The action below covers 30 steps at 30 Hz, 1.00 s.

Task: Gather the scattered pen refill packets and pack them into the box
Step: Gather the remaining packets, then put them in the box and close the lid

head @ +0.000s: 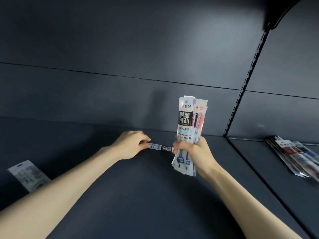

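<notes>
While right hand (pixel 193 149) grips glossy flat packets (pixel 189 121), left hand (pixel 131 144) pinches one (pixel 159 147).

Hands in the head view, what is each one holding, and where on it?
Right hand grips an upright bundle of refill packets around its lower part. Left hand pinches the left end of a single packet lying sideways.
</notes>
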Each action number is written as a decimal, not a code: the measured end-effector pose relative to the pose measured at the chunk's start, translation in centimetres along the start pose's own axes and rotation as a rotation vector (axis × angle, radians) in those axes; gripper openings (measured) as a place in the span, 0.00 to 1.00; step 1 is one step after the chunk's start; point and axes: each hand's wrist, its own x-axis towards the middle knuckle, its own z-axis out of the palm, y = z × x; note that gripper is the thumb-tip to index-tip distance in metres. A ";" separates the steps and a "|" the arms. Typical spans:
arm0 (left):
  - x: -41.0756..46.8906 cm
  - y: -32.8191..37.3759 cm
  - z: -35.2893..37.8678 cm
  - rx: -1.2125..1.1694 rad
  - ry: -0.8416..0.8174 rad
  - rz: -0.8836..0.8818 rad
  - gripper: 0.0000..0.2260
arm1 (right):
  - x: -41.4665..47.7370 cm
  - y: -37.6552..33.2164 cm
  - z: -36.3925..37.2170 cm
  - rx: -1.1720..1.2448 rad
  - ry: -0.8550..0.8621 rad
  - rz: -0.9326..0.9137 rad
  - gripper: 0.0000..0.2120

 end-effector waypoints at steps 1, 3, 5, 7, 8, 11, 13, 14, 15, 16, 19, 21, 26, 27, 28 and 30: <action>0.0 0.0 -0.2 -0.002 0.016 -0.005 0.15 | 0.0 0.1 0.0 0.008 0.007 0.000 0.07; -0.2 0.1 -0.6 -0.048 -0.021 -0.050 0.16 | -0.1 0.1 0.1 0.021 0.018 0.006 0.06; -0.4 0.3 -1.1 -0.119 -0.097 -0.090 0.14 | -0.1 0.2 0.3 0.039 0.027 0.022 0.07; -0.8 0.7 -1.4 -0.187 -0.157 -0.107 0.11 | -0.3 0.2 0.5 0.049 0.035 0.037 0.07; -1.1 0.9 -1.5 -0.193 -0.170 -0.113 0.09 | -0.4 0.1 0.6 0.051 0.036 0.043 0.07; -2.4 1.2 -1.1 -0.164 -0.099 -0.135 0.05 | -0.9 0.0 0.9 0.057 0.022 0.051 0.08; -3.6 1.6 -0.9 -0.213 0.051 -0.162 0.04 | -1.3 -0.2 1.1 0.105 -0.012 0.059 0.06; -4.3 1.9 -1.0 -0.302 0.145 -0.177 0.04 | -1.5 -0.3 1.1 0.161 -0.037 0.067 0.05; -5.1 2.3 -1.2 -0.430 0.236 -0.196 0.05 | -1.6 -0.5 1.2 0.224 -0.062 0.076 0.03; -5.9 2.8 -1.7 -0.591 0.314 -0.214 0.06 | -1.7 -0.7 1.2 0.282 -0.084 0.084 0.03; -8.8 4.8 -3.1 -1.103 0.421 -0.224 0.08 | -1.9 -1.3 2.2 0.362 -0.162 0.084 0.01; -10.3 5.6 -3.4 -1.289 0.415 -0.196 0.11 | -2.2 -1.9 3.6 0.390 -0.231 0.053 0.04; -12.7 4.3 -3.8 -1.199 0.483 -0.173 0.05 | -3.1 -2.9 7.6 0.479 -0.306 0.009 0.19; -13.1 3.7 -3.9 -1.180 0.488 -0.159 0.05 | -3.1 -2.9 8.3 0.467 -0.298 0.015 0.20; -13.4 3.2 -4.1 -1.173 0.481 -0.142 0.04 | -3.2 -3.0 9.0 0.456 -0.295 0.021 0.20; -14.1 2.0 -4.6 -1.192 0.448 -0.121 0.04 | -3.3 -3.2 10.5 0.441 -0.305 0.039 0.18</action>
